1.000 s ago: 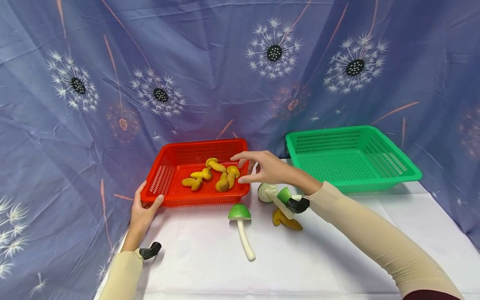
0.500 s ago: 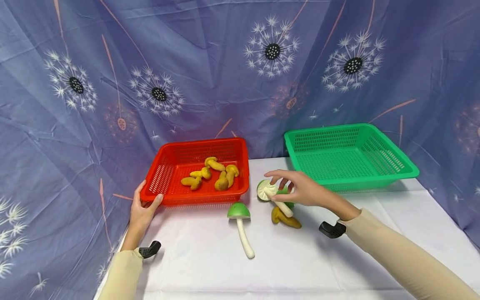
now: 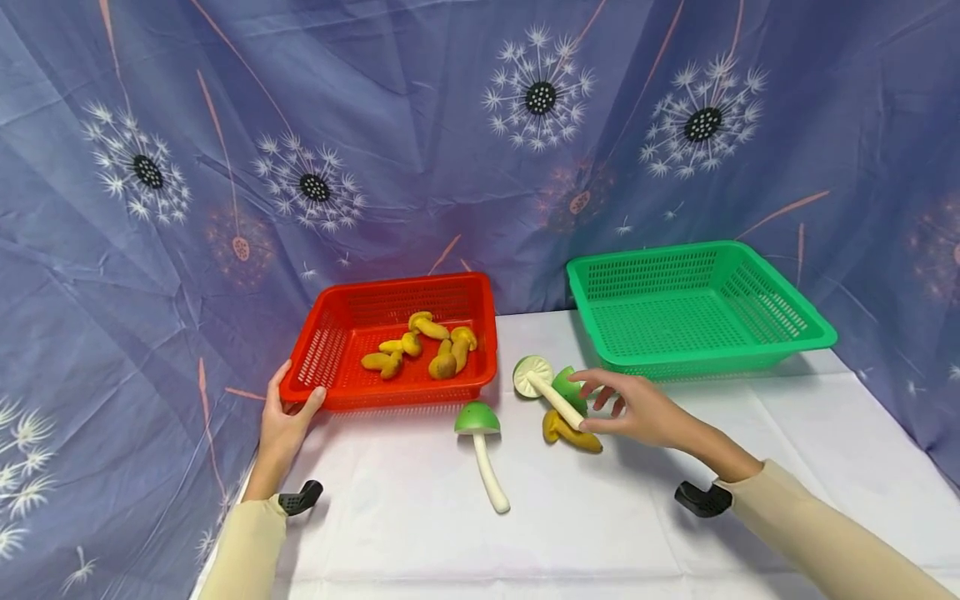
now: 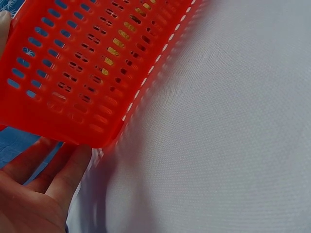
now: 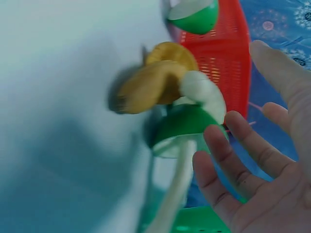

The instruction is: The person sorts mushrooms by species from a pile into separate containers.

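My left hand [image 3: 283, 429] grips the front left corner of the red basket [image 3: 390, 398], thumb at the rim and fingers beneath it in the left wrist view. Several yellow-brown toy mushrooms [image 3: 444, 363] lie in that basket. Empty, with fingers apart and bent, my right hand [image 3: 645, 408] hovers at a small pile right of centre. That pile has a green-capped mushroom turned gills-up [image 3: 531, 375], a second green-capped one [image 3: 567, 385] and a brownish-yellow mushroom [image 3: 581, 438]. The thumb tip is right at the gills-up mushroom's stem end. Another green-capped mushroom [image 3: 477, 420] lies in front of the red basket.
A green basket [image 3: 712, 364] stands at the back right, with nothing in it. White cloth [image 3: 390, 533] covers the table. Behind hangs a blue dandelion-print curtain [image 3: 420, 150], close to both baskets.
My right hand has drawn back from over the red basket's right edge, rightward and toward me, to the mushroom pile. The left hand has kept its grip on the basket corner.
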The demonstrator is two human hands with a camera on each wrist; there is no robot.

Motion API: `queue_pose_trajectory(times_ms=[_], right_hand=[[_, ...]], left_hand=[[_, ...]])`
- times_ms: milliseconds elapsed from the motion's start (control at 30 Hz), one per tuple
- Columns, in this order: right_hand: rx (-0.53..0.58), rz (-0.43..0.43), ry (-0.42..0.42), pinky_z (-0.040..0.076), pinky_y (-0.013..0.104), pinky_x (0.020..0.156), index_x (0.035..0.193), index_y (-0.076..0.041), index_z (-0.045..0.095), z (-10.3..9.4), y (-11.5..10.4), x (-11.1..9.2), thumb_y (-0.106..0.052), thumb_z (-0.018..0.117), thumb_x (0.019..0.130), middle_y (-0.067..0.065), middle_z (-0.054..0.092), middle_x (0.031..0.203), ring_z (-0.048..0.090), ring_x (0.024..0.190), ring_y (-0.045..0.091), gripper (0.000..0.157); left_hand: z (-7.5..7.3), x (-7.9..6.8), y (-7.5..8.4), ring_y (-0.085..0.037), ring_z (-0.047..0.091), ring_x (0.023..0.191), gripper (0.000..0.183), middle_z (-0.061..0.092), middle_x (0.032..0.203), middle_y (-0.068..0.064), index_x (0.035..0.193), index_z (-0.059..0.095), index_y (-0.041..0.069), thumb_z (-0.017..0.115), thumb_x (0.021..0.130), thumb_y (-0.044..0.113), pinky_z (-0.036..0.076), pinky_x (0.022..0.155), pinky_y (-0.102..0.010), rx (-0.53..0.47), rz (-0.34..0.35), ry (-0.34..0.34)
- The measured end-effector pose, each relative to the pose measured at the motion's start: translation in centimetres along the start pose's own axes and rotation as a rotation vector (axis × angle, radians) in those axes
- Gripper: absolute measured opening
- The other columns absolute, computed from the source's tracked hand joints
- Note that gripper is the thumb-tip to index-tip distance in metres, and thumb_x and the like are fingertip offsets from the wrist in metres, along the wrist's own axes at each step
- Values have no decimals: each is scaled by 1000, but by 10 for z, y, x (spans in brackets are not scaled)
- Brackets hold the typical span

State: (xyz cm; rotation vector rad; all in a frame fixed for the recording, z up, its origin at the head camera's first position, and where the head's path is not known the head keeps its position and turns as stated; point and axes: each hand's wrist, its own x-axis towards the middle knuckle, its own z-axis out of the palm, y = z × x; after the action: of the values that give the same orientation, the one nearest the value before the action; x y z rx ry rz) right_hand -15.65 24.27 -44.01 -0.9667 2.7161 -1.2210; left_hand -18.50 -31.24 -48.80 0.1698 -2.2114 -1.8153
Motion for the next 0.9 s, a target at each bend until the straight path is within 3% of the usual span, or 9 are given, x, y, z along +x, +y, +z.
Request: queue_pose_trajectory(times_ms=[300,600,900], right_hand=[[24,-37,-21,58,31,60,136,-7,62,18,22,-14,-21,89,83,7,71,106,68,82,28,62],[-41,37,-108,57,30,69,136,-8,60,33,29,-13,-20,88,83,-1,69,103,64,84,16,61],[-63,39,-102,49,24,62,116,-11,70,37,33,-5,-17,87,84,-7,65,87,58,72,13,36]], left_hand=[[-1,2,1,-8,53,118,85,43,154,-17,164,24,30,73,97,14,47,88,-6,10,-13,-5],[0,-1,0,-5,54,114,84,44,152,-16,164,24,30,72,97,14,48,87,-7,14,-15,-1],[1,2,1,-14,52,123,82,44,153,-16,163,27,30,72,97,11,48,88,-8,-26,-12,3]])
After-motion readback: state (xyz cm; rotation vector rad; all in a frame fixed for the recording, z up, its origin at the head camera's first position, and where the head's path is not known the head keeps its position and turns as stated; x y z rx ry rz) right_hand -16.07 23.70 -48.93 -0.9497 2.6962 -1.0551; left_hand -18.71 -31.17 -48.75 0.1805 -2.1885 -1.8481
